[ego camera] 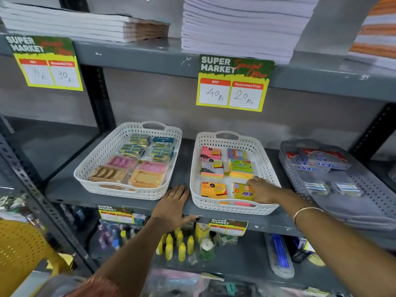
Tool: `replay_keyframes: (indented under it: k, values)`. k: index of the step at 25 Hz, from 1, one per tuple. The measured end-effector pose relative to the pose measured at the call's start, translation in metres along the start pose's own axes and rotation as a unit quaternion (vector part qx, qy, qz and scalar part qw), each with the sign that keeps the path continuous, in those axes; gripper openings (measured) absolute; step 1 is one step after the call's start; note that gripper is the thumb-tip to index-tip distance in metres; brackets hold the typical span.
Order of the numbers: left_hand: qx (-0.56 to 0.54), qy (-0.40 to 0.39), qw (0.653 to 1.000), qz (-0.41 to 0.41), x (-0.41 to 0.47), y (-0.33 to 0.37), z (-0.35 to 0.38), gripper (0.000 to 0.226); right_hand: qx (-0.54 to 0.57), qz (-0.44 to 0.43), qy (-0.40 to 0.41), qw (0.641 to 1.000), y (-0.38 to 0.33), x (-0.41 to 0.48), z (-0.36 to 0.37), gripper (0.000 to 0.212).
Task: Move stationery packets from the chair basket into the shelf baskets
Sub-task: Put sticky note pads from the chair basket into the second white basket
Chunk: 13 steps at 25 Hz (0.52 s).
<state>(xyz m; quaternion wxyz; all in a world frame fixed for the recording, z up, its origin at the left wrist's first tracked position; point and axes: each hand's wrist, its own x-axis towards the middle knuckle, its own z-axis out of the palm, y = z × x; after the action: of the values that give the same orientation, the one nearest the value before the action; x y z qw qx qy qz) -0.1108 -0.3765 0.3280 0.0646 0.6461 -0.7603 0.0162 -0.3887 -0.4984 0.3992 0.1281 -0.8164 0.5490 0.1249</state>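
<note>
Both forearms are bare from elbow to wrist. The left hand point(171, 203) wears a thin, pale ring point(171, 194) on one finger, and its nails point(197, 218) are painted a dark, near-black shade. The right hand point(262, 190) carries no ring that shows. A slim gold-toned bangle point(306, 212) circles the right wrist, toward 4 o'clock in the view. At 7 o'clock, a gathered orange-pink sleeve point(100, 285) covers the left upper arm.

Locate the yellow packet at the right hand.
Head view: the yellow packet sits front right in the middle white basket, held by the right hand, right of an orange packet.
</note>
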Motion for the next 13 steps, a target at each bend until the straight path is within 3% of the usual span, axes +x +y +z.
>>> replay_keyframes:
  k: [7, 13]
  values:
    - [0.018, 0.004, 1.000, -0.002, -0.0021, 0.0007, -0.0012, 0.127, -0.021, -0.009, -0.019, 1.000, -0.0033, 0.0003, -0.0027, 0.069]
    - [0.010, 0.013, 1.000, -0.003, -0.0031, 0.0001, 0.0024, 0.127, -0.028, -0.023, -0.016, 0.999, -0.0039, -0.0002, -0.0027, 0.061]
